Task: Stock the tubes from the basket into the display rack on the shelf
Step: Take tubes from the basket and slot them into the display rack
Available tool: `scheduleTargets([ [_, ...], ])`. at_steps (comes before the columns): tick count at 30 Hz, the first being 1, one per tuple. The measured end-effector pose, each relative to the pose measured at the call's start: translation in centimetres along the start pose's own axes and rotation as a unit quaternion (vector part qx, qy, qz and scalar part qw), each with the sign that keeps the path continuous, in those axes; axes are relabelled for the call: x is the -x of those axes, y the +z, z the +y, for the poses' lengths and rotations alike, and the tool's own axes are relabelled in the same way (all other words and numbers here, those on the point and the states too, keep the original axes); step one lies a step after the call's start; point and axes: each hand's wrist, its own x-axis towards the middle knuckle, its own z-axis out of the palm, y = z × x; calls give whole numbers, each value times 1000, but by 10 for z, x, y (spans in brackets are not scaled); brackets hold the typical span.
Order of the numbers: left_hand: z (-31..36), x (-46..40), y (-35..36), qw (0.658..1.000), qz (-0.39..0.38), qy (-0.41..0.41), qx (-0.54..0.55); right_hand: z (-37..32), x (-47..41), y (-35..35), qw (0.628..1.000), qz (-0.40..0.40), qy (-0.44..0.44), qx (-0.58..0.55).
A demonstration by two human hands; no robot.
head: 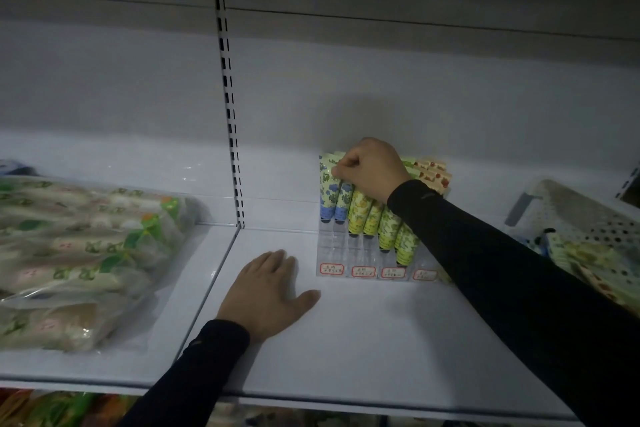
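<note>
A clear display rack (346,253) with red-framed labels stands on the white shelf (363,340). It holds blue-flowered tubes (329,198) at the left, yellow-green tubes (362,211) in the middle and red-patterned tubes (434,173) at the back right. My right hand (372,168) is closed on the top of a blue-flowered tube at the back left of the rack. My left hand (268,288) lies flat, fingers spread, on the shelf left of the rack. The white perforated basket (568,208) sits at the right with more tubes (588,260) in it.
A clear plastic bag of packaged goods (83,253) lies on the left shelf section. A slotted upright (230,114) divides the two sections. Another shelf hangs overhead, and more goods show below the front edge.
</note>
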Motion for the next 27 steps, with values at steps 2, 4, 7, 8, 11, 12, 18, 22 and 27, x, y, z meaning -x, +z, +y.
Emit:
scheduleTargets([
  [2,1,0,-1,1000,9,1,-2,0,-1,0,1000,-10,4,-6],
  [4,2,1,-1,1000,15,2,-1,-1,-2,0,1000,-16,5,-4],
  [7,3,1,-1,1000,13,-2,4,-4,-4,-1,1000,-19,17,0],
  [8,3,1,-1,1000,10,-2,5,-4,-4,-1,1000,-21,21,3],
  [11,4,1,-2,1000,6,0,5,-4,-4,0,999,-26,25,4],
  [12,4,1,-3,1000,5,-1,4,-4,-4,-1,999,-28,25,4],
  [18,6,2,-8,1000,-1,-5,4,-9,-2,-5,999,-22,13,33],
  [22,8,3,-10,1000,-8,-12,10,-10,1,-11,1000,17,10,6],
  [27,11,4,-17,999,-24,-27,24,-11,14,-30,997,80,-14,0],
])
